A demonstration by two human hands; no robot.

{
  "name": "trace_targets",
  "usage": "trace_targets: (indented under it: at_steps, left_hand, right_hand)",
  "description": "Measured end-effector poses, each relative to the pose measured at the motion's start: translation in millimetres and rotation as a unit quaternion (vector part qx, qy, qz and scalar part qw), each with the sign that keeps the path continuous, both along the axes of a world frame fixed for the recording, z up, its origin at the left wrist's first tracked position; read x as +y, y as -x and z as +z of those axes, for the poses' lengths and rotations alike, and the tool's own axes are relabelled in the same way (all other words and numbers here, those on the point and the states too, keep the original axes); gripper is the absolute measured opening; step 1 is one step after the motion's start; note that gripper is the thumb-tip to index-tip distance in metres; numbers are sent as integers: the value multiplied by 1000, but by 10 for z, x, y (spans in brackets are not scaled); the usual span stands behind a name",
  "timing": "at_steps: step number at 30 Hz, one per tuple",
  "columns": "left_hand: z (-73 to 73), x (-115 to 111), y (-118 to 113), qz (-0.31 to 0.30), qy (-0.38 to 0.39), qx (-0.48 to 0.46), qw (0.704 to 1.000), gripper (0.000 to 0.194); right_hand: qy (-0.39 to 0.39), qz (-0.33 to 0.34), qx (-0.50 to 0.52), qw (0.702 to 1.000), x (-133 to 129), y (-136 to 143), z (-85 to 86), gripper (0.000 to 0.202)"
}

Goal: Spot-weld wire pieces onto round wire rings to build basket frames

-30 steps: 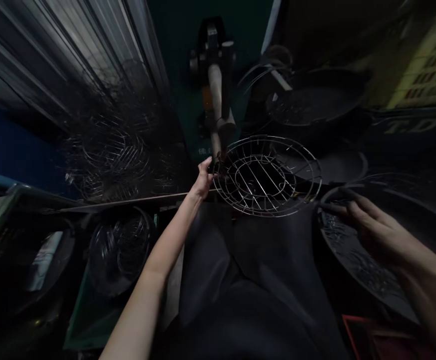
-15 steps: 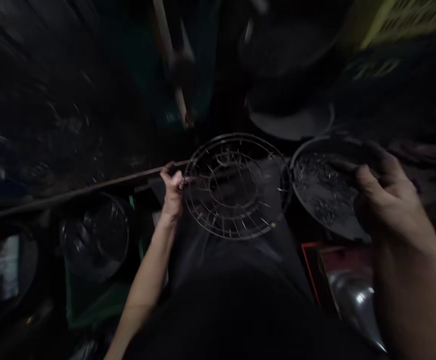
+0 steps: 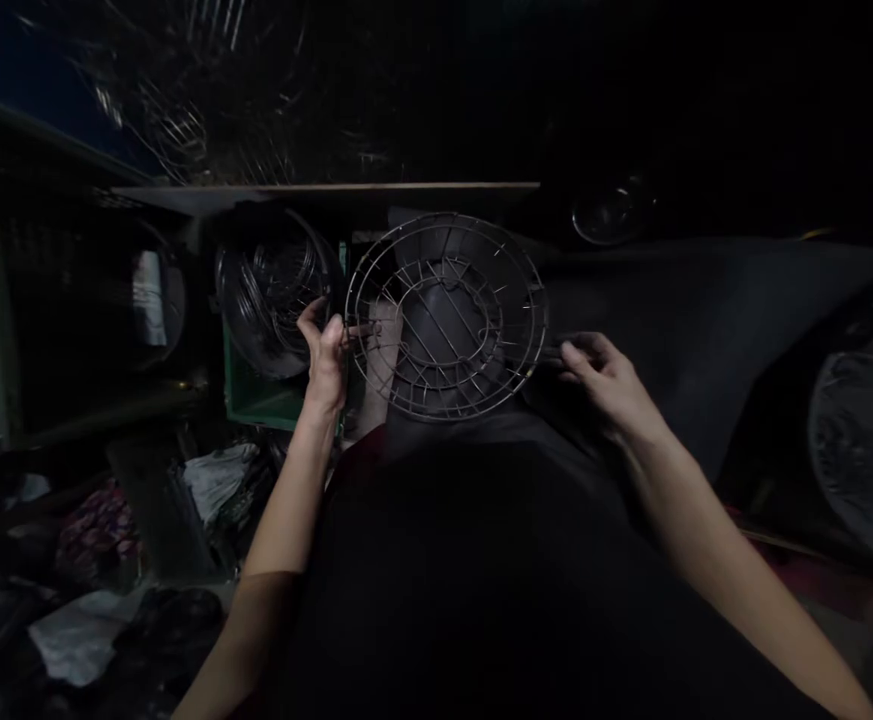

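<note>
A round wire frame [image 3: 447,398] with outer and inner rings joined by short wires is held above the lap. At its left rim, my left hand [image 3: 327,355] grips the wire between thumb and fingers. My right hand [image 3: 605,380] is beside the right rim, its thumb and fingers pinched together on something dark and thin that points towards the frame; what it is cannot be made out.
A dark tub with coiled wire rings [image 3: 278,290] sits over a green crate [image 3: 263,400] at left. A board edge [image 3: 331,188] runs behind the frame. A large basin [image 3: 867,430] stands at far right. Cloths [image 3: 218,480] lie lower left.
The view has turned to the left. My right hand has moved from over the basin to the frame's right side. My left hand still holds the frame.
</note>
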State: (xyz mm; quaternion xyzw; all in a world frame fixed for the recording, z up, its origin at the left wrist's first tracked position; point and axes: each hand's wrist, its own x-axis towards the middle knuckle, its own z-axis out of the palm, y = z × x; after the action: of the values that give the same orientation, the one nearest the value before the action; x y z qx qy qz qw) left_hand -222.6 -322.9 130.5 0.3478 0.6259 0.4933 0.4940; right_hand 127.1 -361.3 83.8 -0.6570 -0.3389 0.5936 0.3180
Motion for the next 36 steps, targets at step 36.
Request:
trace_targets:
  at_steps: [36]
  left_hand:
    - [374,212,-198,-13,-2,-127,992,46]
  right_hand:
    - [-63,-78,239,966,579,236,691,61]
